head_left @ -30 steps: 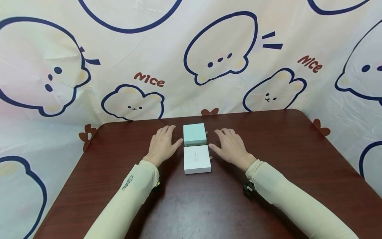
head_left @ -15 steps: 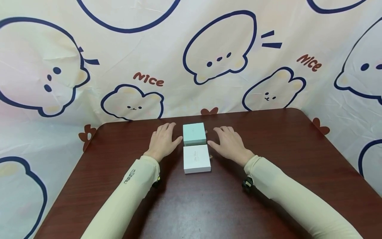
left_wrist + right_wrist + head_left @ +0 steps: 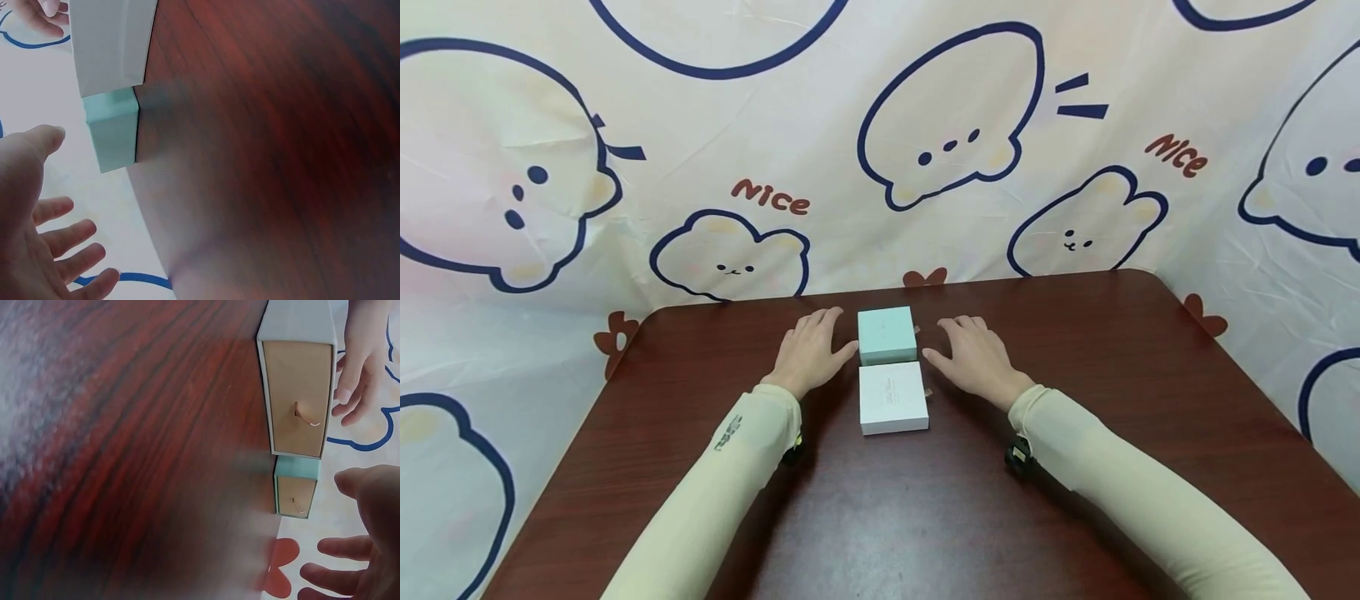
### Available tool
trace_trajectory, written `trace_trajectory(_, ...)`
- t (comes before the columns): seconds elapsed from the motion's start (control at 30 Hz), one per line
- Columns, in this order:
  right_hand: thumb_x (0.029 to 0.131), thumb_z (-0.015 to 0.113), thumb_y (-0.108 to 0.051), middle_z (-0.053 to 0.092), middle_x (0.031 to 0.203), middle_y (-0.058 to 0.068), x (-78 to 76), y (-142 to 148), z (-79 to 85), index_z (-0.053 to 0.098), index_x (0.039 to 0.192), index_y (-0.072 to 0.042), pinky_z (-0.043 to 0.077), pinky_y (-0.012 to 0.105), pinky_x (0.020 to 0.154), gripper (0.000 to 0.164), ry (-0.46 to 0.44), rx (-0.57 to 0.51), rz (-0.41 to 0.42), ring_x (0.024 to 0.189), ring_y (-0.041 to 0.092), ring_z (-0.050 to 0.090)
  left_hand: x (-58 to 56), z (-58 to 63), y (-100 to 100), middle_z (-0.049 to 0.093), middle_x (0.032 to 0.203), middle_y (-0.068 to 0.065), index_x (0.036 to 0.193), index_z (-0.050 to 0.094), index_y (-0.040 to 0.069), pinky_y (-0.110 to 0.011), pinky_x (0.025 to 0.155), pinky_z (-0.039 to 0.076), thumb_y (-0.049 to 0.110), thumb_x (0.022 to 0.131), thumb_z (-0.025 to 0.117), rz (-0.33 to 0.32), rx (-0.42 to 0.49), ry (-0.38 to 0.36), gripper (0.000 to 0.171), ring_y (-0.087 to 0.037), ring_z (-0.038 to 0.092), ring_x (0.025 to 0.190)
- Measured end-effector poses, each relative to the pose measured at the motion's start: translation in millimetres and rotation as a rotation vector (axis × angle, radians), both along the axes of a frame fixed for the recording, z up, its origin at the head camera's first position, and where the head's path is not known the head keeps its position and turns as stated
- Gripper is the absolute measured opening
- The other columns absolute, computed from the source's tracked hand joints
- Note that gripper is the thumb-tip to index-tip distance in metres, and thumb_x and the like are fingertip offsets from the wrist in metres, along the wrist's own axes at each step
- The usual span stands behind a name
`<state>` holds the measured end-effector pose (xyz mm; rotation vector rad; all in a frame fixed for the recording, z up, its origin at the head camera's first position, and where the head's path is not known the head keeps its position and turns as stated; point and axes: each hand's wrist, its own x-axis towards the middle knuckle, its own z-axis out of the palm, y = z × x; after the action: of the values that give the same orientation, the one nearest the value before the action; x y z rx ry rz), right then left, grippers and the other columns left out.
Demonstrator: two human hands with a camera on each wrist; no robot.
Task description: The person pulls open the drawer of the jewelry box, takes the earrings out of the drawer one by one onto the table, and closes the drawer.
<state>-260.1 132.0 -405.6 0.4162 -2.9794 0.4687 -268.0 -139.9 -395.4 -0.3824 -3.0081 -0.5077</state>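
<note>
Two small boxes lie one behind the other mid-table: a mint-green box (image 3: 887, 333) at the back and a white box (image 3: 892, 397) in front. In the right wrist view, the right side of the white box shows a tan drawer front (image 3: 296, 394) with a small ribbon pull (image 3: 306, 415); the green box has a similar one. My left hand (image 3: 807, 354) hovers beside the green box's left side, fingers spread and relaxed, thumb toward it. My right hand (image 3: 976, 358) mirrors it on the right, apart from the boxes. Neither hand holds anything.
Both boxes sit on a dark red-brown wooden table (image 3: 880, 517). A pale cloth with cartoon drawings (image 3: 835, 150) hangs behind the table and along its sides. Dark wrist devices (image 3: 1018, 457) are worn under the cream sleeves (image 3: 1105, 458).
The hands have shifted very slightly, the right one a little forward, and the view has tilted a touch. The boxes stay in place on the table.
</note>
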Motion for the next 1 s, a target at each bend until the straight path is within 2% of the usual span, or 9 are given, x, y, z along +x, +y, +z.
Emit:
trace_trajectory(0.5, 0.098, 0.059, -0.049, 0.058, 0.141, 0.02, -5.5, -4.3, 2.2, 0.055, 0.142, -0.005, 0.049, 0.053, 0.103, 0.063, -0.017, 0.012, -0.007, 0.131, 0.037, 0.051, -6.4, 2.9, 4.3, 0.04, 0.159, -0.018, 0.157, 0.034, 0.01, -0.058, 0.117, 0.034, 0.047, 0.1, 0.057, -0.032, -0.013, -0.042, 0.072, -0.039, 0.039, 0.146)
trace_trajectory(1.0, 0.098, 0.06, -0.046, 0.058, 0.142, 0.02, -9.3, -7.4, 1.2, 0.055, 0.143, -0.004, 0.049, 0.053, 0.103, 0.062, -0.029, -0.002, -0.003, 0.13, 0.036, 0.052, -11.7, -3.4, 6.9, 0.032, 0.164, -0.017, 0.16, 0.027, 0.013, -0.06, 0.118, 0.031, 0.054, 0.097, 0.057, -0.044, 0.031, -0.119, 0.08, -0.041, 0.032, 0.149)
